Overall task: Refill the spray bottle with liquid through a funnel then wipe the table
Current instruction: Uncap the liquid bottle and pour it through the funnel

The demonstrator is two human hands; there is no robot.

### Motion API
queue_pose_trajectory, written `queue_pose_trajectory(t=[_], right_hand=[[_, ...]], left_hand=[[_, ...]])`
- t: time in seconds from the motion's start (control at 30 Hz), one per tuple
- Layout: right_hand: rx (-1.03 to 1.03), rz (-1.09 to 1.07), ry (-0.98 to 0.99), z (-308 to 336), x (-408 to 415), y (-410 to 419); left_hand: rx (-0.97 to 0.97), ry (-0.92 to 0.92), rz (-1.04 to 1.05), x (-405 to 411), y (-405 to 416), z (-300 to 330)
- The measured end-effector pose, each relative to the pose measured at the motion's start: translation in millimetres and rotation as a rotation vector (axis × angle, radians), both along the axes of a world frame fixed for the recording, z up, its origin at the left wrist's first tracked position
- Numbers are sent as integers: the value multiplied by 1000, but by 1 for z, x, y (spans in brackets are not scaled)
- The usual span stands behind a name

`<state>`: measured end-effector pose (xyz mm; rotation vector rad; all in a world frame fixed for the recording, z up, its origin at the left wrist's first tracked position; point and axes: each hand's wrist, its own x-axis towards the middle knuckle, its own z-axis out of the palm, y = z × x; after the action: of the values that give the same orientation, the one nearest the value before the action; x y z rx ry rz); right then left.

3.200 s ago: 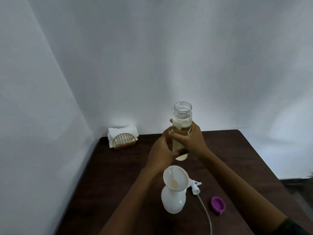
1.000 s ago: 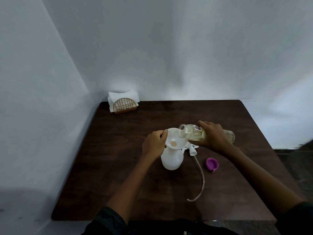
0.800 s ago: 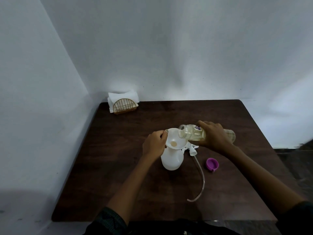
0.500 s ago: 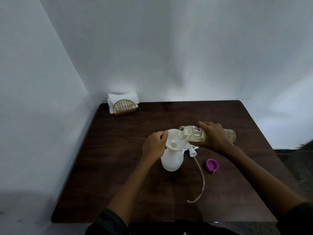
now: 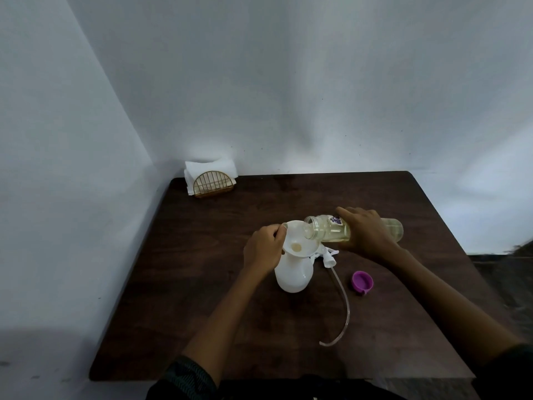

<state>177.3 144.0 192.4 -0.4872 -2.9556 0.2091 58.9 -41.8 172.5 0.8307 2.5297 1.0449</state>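
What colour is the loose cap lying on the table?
Purple cap, seen clearly in the head view.

My dark wooden table (image 5: 202, 284) and what sits on it.
A napkin holder (image 5: 212, 182) stands at its far left corner; my white spray bottle (image 5: 292, 277) near the middle, sprayer head with tube (image 5: 336, 272) and purple cap (image 5: 362, 281) lying just right.

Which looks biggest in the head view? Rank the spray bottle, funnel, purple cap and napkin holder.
1. Spray bottle
2. Napkin holder, though it sits farther away
3. Funnel, close to the holder; order unsure
4. Purple cap
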Motion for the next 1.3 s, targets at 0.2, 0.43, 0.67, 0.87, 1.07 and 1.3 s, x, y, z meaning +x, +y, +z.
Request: queue_pose_trajectory(t=[0.2, 0.43, 0.67, 0.87, 1.07, 1.3], right_hand=[[11, 1, -16, 1, -1, -3], [21, 9, -29, 4, -2, -6], [34, 22, -41, 5, -1, -6], [30, 27, -50, 9, -1, -7], [38, 25, -77, 13, -2, -8], [46, 25, -75, 11, -4, -7]], left_hand=[[-9, 4, -1, 0, -2, -2], [-12, 0, 5, -1, -4, -1], [4, 0, 6, -1, -5, -3], [20, -6, 3, -2, -4, -5], [16, -4, 5, -1, -4, -2], [20, -11, 6, -3, -4, -2]])
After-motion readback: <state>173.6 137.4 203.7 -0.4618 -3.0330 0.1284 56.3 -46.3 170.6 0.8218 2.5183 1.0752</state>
